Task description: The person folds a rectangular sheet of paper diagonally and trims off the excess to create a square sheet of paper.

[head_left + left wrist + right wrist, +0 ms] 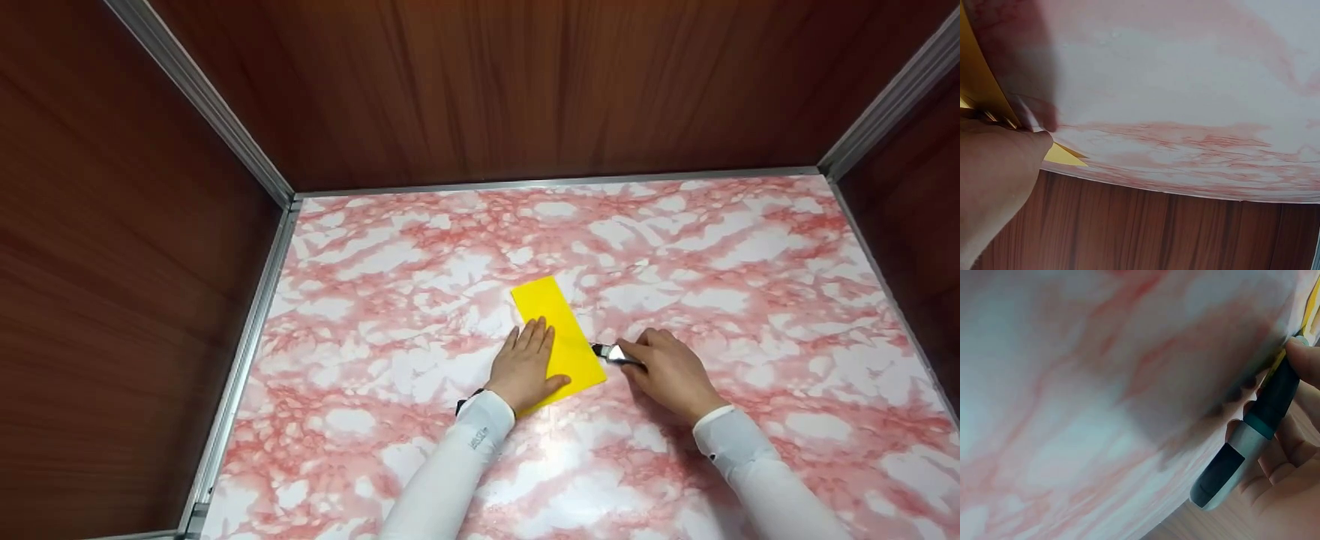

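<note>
A long yellow sheet of paper (574, 349) lies slanted on the table, and it looks folded, with layered edges at one corner (1069, 156) in the left wrist view. My left hand (526, 366) rests flat on its left part, fingers straight and thumb spread across the lower end. Close by the paper's right edge, my right hand (671, 371) grips a slim utility knife (615, 355) with a black and silver handle. In the right wrist view, the thumb presses near the front of the knife (1264, 410), whose front end meets the yellow paper; no blade shows.
The table (360, 300) has a red and white marbled top. Dark wood-grain panels stand at the back (480, 90), left (135, 285) and right, with metal strips (247, 322) along their edges.
</note>
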The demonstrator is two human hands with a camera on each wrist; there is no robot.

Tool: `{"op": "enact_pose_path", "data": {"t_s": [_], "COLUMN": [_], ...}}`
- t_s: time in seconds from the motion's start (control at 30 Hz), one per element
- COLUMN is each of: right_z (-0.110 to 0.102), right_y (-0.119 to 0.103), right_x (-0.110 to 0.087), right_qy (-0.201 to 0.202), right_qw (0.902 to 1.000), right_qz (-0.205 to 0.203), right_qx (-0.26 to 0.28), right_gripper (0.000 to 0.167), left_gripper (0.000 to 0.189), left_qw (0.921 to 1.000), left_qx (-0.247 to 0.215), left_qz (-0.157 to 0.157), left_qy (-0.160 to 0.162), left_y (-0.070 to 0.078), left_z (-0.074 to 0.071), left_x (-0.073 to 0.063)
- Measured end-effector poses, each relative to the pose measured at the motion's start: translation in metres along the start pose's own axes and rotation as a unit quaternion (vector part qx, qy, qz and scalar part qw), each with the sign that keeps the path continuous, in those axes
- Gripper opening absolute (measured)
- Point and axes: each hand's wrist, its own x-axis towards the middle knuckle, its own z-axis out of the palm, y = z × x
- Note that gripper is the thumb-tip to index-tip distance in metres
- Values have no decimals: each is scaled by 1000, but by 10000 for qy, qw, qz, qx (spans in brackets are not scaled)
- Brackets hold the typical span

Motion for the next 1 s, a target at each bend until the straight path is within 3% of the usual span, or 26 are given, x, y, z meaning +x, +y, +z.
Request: {"op": "enact_pose_path", "data": {"t_s": [1.0], "right_z": [-3], "right_y": [13], "right_x": [-4], "right_qy": [294], "right_qw": [9984], "right_qz": [469], "right_qx": [-76], "right_gripper": [46], "left_gripper": [89], "left_qw": [10000], "left_qx": [62], "left_qz": [-19], "left_qy": [16], "left_y": [1], "left_z": [2], "left_x": [0]}}
